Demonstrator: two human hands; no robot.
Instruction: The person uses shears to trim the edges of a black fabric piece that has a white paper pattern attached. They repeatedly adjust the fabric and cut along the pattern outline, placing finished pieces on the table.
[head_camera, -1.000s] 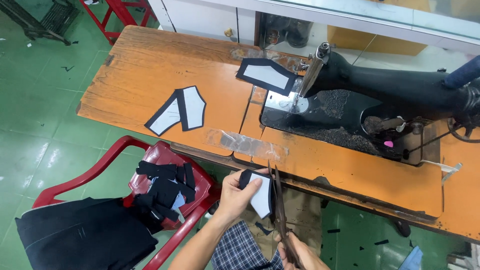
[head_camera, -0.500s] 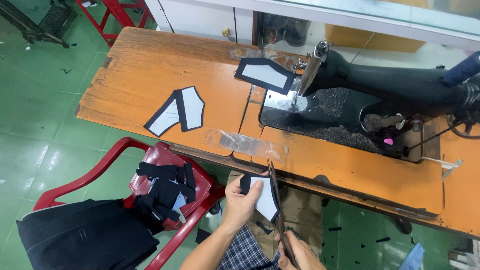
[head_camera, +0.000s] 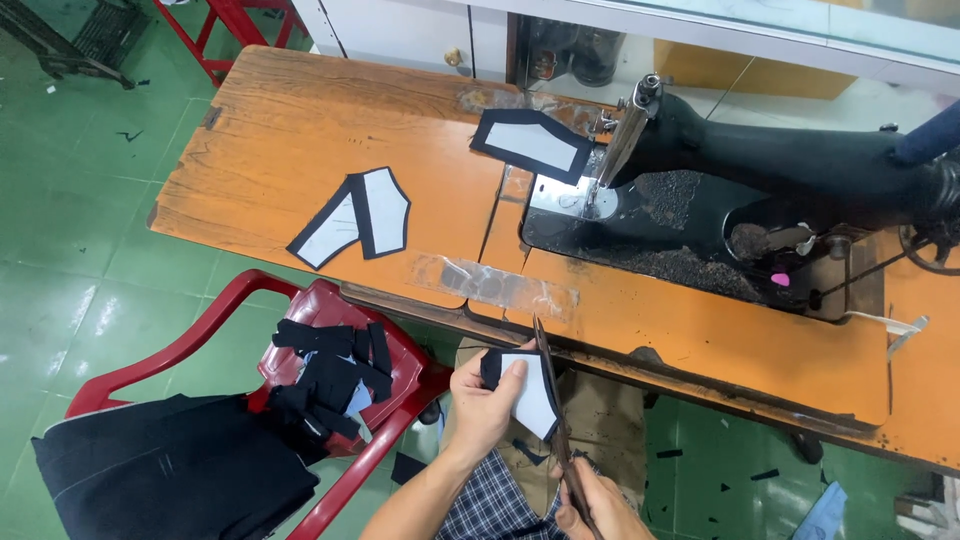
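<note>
Two hands are busy: your left hand (head_camera: 485, 400) grips the white cloth piece (head_camera: 530, 395) below the worktop (head_camera: 300, 150) edge, and your right hand (head_camera: 590, 505) squeezes the scissors (head_camera: 552, 400). The blades have slid further along since before, so the cut is moving on.

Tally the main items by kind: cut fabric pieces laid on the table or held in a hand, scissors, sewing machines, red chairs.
Cut fabric pieces: 4 (one near the machine, two side by side, one in the left hand)
Scissors: 1
Sewing machine: 1
Red plastic chair: 1
Total: 7
</note>
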